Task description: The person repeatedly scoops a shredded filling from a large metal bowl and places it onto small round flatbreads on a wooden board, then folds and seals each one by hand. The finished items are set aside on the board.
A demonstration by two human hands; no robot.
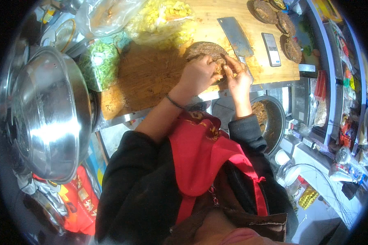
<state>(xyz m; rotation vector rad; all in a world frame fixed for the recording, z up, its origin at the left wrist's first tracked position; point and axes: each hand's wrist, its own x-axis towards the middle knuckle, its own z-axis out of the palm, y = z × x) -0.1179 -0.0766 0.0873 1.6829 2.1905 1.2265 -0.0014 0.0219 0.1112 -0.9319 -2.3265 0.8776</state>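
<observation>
A round mass of brown food (pixel 204 48), perhaps in a shallow dark bowl, lies near the front edge of a wooden board (pixel 145 75). My left hand (pixel 200 74) reaches over its near side with fingers curled down on it; what sits between the fingertips is hidden. At its right side, my right hand (pixel 238 77) has thumb and fingers bent together against the food. Just beyond the right hand a cleaver (pixel 235 36) lies flat, blade stained, its handle end close to my wrist.
Left on the board are bags of green shreds (pixel 98 65) and yellow pieces (pixel 165 18). A phone (pixel 271 50) and several round brown portions (pixel 285 24) lie right. A large metal lid (pixel 49 114) stands left; a dark pot (pixel 274 118) sits below the board's right edge.
</observation>
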